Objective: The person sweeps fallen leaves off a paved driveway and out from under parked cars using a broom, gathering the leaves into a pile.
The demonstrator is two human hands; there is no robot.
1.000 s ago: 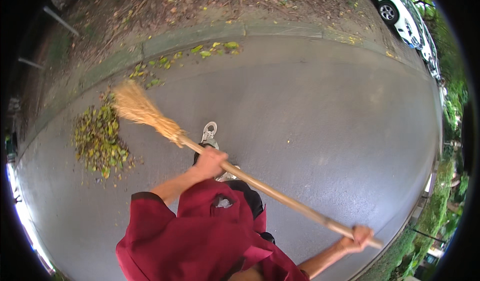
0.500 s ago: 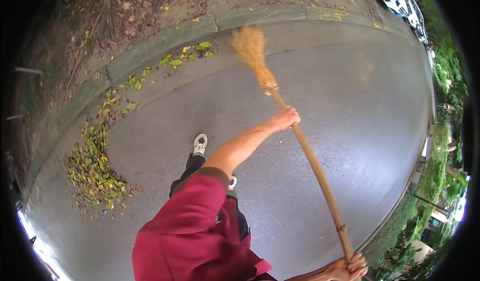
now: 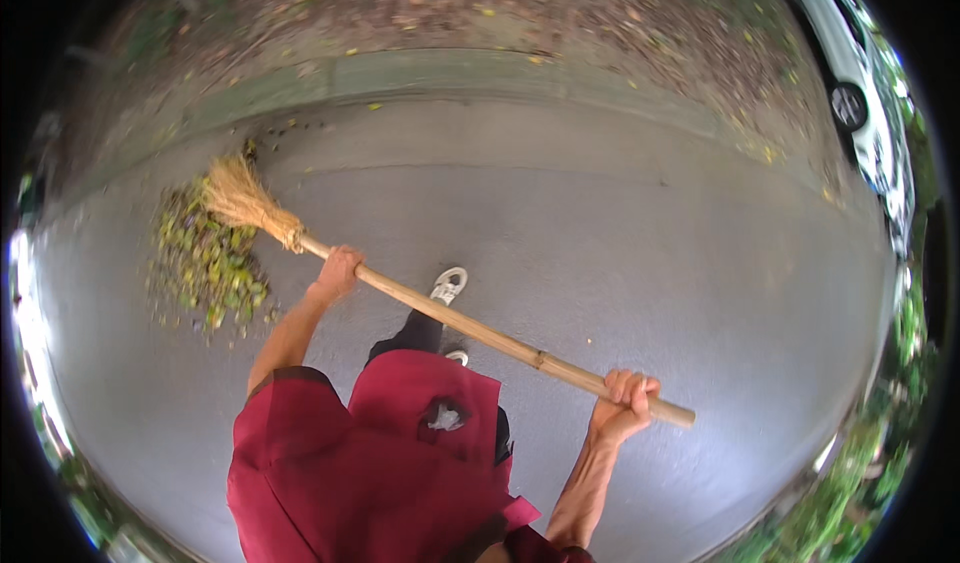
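A long-handled straw broom (image 3: 470, 331) slants across the view, its bristles at the left and the handle's butt end at the right. My left hand (image 3: 341, 267) is wrapped round the handle just behind the bound neck of the bristles. Near the butt end my right hand (image 3: 626, 403) grips the same handle. The bristles touch the upper edge of a heap of yellow and green leaves (image 3: 205, 268) on the pavement. Part of that heap is hidden under the straw.
A stone kerb (image 3: 430, 75) runs along the far side, with leaf-strewn soil (image 3: 500, 13) beyond it. At the far right stands a white car (image 3: 850, 73). Grey pavement (image 3: 700, 263) spreads around my white shoes (image 3: 450, 283). Greenery (image 3: 840, 508) borders the lower right.
The broom head has swung from the far middle to the leaf heap at left. Both hands moved with the handle, the left leftward, the right up and leftward. Leaves along the kerb are now mostly gone.
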